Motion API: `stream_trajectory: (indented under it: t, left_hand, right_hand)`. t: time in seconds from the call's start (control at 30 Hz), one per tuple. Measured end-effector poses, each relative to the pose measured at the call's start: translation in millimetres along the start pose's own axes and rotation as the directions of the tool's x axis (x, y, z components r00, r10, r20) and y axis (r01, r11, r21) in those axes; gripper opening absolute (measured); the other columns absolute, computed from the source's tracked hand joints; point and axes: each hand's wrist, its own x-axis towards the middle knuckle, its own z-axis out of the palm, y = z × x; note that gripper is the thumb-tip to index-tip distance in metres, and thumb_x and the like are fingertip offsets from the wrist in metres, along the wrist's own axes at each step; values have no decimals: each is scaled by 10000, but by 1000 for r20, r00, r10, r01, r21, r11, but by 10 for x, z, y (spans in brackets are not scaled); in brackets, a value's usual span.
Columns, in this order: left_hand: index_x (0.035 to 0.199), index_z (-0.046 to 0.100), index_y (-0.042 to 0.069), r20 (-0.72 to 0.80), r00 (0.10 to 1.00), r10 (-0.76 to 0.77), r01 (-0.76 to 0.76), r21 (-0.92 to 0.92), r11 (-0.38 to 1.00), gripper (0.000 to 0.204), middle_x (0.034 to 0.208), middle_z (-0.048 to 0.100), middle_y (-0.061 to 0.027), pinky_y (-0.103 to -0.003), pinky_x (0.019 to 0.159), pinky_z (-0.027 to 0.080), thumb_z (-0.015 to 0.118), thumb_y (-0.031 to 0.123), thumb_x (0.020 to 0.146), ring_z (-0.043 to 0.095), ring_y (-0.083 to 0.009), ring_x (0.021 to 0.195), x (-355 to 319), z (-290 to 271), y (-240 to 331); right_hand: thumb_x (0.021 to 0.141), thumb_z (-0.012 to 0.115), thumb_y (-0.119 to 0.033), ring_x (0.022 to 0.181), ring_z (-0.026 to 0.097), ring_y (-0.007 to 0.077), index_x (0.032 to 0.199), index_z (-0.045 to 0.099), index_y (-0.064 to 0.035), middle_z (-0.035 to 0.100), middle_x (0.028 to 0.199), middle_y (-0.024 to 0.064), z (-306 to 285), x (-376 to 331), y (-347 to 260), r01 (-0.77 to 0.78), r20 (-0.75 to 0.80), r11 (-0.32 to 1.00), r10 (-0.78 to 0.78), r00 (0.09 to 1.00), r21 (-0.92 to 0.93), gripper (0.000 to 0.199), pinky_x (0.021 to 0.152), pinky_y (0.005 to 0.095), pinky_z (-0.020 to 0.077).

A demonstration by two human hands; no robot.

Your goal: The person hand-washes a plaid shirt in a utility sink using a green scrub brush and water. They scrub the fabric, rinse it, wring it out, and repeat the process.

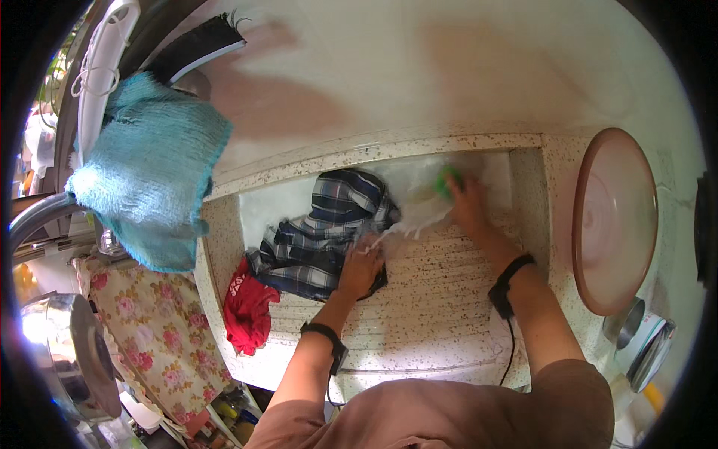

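Observation:
A dark plaid garment (310,251) in navy, black and white lies bunched up in a speckled stone wash sink (419,314) with a ridged bottom. My left hand (361,271) is on the garment's right side, its fingers bent onto the fabric. Further right, at the sink's far side, my right hand (468,208) has its fingers around a small green object (448,182); it is blurred, and I cannot tell whether it is a brush or a sponge. Whitish, foamy water stretches between the two hands. A red cloth (250,308) lies crumpled at the sink's left edge.
A large pinkish basin (617,221) leans on its side at the right, near metal bowls (627,323). On the left, a teal towel (153,179) hangs by a curved metal pipe (37,213), above a floral cloth (153,329) and a shiny metal pot (67,355).

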Motion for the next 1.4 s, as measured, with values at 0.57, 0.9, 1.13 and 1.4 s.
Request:
stream_trajectory:
  t: [0.57,0.9,1.13,1.4]
  left_hand:
    - [1434,362,76,403,885,-233,241,32,970,635,1519,258,-185,-517,1116,235,414,502,966,296,-362,1370,178,-50,286]
    - [1388,421,32,492,862,-120,140,-4,990,619,1440,380,-167,-491,1130,230,472,454,938,298,-314,1376,-256,51,489]
    - [1070,623,18,-212,976,-53,-5,-267,964,303,1039,653,-146,-370,857,517,646,120,786,613,-332,985,-751,107,416]
    - [1014,633,21,-62,996,65,-79,-268,960,215,1090,614,-190,-416,894,485,556,106,832,580,-331,1054,-469,-185,381]
  right_hand:
    - [874,649,-220,933,580,322,1196,560,-30,574,1073,185,112,188,26,-380,98,840,372,923,387,384,806,460,493]
    - [781,710,-225,1145,486,388,1361,525,-201,496,1289,221,802,-565,-1565,331,153,756,-490,858,564,609,969,478,404]
    - [814,693,-330,1220,457,397,1331,554,-177,477,1324,226,19,-463,-1796,-46,346,882,-136,928,468,556,1029,446,384]
    - [842,669,-362,1170,522,357,1297,578,-115,551,1249,215,-122,-501,-1701,-328,424,824,120,898,461,525,990,380,417]
